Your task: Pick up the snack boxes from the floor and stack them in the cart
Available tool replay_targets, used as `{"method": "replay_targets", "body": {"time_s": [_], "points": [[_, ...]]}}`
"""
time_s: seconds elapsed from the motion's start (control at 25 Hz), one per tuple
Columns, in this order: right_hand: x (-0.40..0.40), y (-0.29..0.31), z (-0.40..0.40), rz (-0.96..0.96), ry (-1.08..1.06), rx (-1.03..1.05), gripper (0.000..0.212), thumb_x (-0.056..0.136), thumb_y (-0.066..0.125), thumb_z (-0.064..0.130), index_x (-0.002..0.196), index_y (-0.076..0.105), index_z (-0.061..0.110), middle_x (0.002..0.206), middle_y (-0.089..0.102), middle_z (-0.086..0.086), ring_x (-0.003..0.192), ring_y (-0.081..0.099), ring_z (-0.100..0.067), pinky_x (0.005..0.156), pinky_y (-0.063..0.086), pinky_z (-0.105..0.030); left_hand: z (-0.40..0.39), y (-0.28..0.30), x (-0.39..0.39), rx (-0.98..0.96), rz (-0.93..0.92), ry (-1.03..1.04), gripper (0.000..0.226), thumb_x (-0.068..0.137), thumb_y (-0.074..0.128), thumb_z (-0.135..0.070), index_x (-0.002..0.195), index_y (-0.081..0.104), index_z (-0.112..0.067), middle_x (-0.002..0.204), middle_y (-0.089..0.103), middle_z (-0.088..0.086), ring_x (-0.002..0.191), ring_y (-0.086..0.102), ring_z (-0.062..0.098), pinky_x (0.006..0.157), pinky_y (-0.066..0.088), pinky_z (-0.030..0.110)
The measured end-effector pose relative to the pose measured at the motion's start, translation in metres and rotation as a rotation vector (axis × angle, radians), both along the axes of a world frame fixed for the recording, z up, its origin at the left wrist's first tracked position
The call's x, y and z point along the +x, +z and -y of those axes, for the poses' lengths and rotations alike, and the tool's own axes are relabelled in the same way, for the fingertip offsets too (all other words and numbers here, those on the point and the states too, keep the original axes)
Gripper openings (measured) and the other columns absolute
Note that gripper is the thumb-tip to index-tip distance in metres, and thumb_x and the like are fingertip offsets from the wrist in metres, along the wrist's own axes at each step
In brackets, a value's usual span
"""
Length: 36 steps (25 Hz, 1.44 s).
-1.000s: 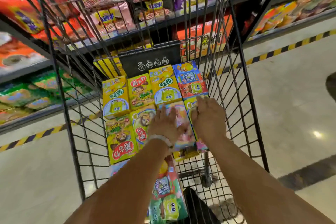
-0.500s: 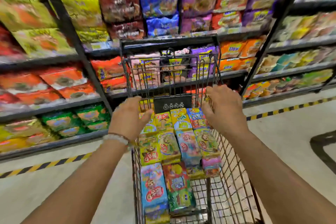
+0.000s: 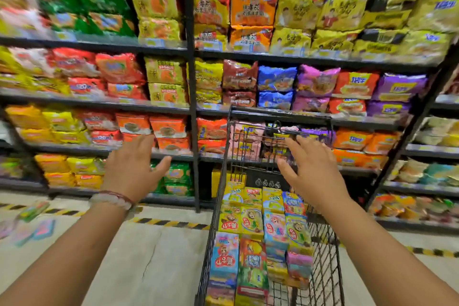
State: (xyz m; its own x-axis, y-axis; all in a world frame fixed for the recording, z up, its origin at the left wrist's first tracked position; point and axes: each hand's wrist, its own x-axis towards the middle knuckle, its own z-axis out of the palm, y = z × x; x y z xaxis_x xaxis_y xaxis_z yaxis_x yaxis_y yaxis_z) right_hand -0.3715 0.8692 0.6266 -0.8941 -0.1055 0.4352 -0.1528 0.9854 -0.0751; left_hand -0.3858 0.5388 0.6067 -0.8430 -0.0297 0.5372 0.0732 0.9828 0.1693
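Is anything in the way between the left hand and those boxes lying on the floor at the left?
Nothing visible. The left hand is open and empty, raised in the air; bare floor lies between it and the blurred boxes on the floor. The right hand hovers over the cart.

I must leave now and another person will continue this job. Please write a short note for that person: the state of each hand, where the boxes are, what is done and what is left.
Left hand: open, fingers spread, holds nothing, raised left of the cart.
Right hand: open, holds nothing, raised over the cart's far end.
Done: many snack boxes lie in rows inside the cart, stacked in layers at the near end.
Left: a few boxes on the floor at the far left, blurred, so the count is unclear. They probably need to be picked up and added to the cart.
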Motion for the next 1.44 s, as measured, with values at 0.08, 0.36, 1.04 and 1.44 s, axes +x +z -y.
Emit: {"method": "replay_targets", "body": {"time_s": [0.08,0.36,1.04,1.44], "points": [[0.023,-0.002,0.005,0.022,0.036,0.015,0.058,0.095,0.035,0.051,0.145,0.034,0.021,0.148,0.035,-0.006,0.138,0.025,-0.026,0.115,0.011,-0.043,0.013,0.0,0.042,0.024,-0.012,0.074,0.057,0.087,0.059,-0.041,0.127,0.052,-0.001,0.12,0.058,0.021,0.109,0.055,0.04,0.088,0.044,0.05],[0.074,0.002,0.066,-0.051,0.237,0.009,0.056,0.094,0.042,0.047,0.139,0.043,0.014,0.138,0.045,-0.012,0.131,0.036,-0.03,0.111,0.02,-0.046,0.072,0.004,0.165,-0.008,-0.017,0.259,0.076,0.078,0.036,-0.059,0.119,0.056,0.001,0.112,0.061,0.022,0.103,0.059,0.039,0.081,0.049,0.05],[0.207,-0.005,0.466,0.003,0.819,0.0,0.065,0.089,0.025,0.057,0.141,0.04,0.02,0.143,0.042,-0.006,0.133,0.033,-0.027,0.112,0.018,-0.045,0.36,-0.001,0.475,-0.067,0.042,0.875,0.081,0.071,0.03,-0.064,0.121,0.058,-0.007,0.115,0.062,0.014,0.1,0.06,0.036,0.082,0.047,0.048],[0.268,-0.016,0.629,0.045,1.036,0.002,0.061,0.095,0.028,0.055,0.146,0.031,0.021,0.152,0.028,-0.006,0.141,0.019,-0.023,0.115,0.008,-0.039,0.459,-0.007,0.574,-0.022,0.057,1.076,0.08,0.072,0.031,-0.061,0.12,0.058,-0.004,0.117,0.061,0.017,0.106,0.059,0.037,0.087,0.045,0.05]]}}
